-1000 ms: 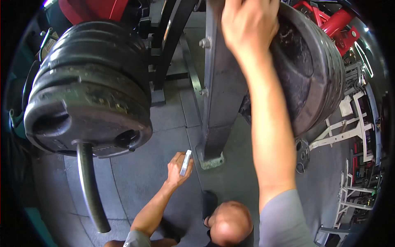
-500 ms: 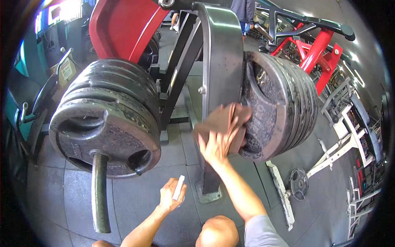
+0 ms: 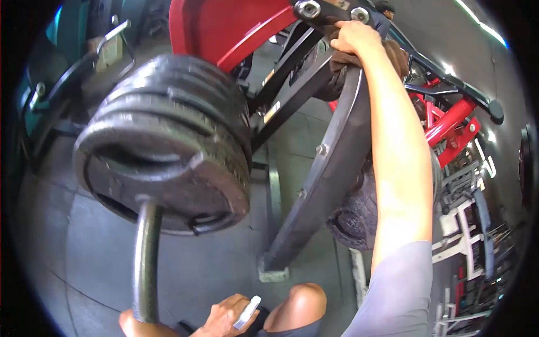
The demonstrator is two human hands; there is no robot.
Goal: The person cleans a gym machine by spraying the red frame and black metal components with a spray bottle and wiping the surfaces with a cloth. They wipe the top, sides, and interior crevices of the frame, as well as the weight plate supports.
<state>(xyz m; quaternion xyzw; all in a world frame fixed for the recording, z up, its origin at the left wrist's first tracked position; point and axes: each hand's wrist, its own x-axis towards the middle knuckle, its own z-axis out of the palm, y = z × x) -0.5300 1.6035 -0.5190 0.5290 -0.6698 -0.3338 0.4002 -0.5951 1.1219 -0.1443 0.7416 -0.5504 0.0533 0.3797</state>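
Note:
My right hand [image 3: 357,40] is high on the black machine upright [image 3: 331,163], pressing a brown cloth [image 3: 396,57] over its top, close to the metal bolts. Low in the view, by my knees, my left hand [image 3: 227,317] is closed around a small white object [image 3: 247,312], whose kind I cannot make out. Left of the upright hangs a stack of black weight plates [image 3: 163,140] on a metal bar [image 3: 147,258]. More plates [image 3: 356,216] are partly hidden behind my right forearm.
A red machine panel [image 3: 224,28] rises at the top. Red and black frames [image 3: 452,126] and white racks [image 3: 466,233] stand to the right. Another person [image 3: 383,18] is in the background. Grey tiles [image 3: 196,269] cover the floor.
My right hand and the cloth have moved from beside the right plates up to the upright's top. My left hand has dropped lower with the white object. The view has shifted and tilted.

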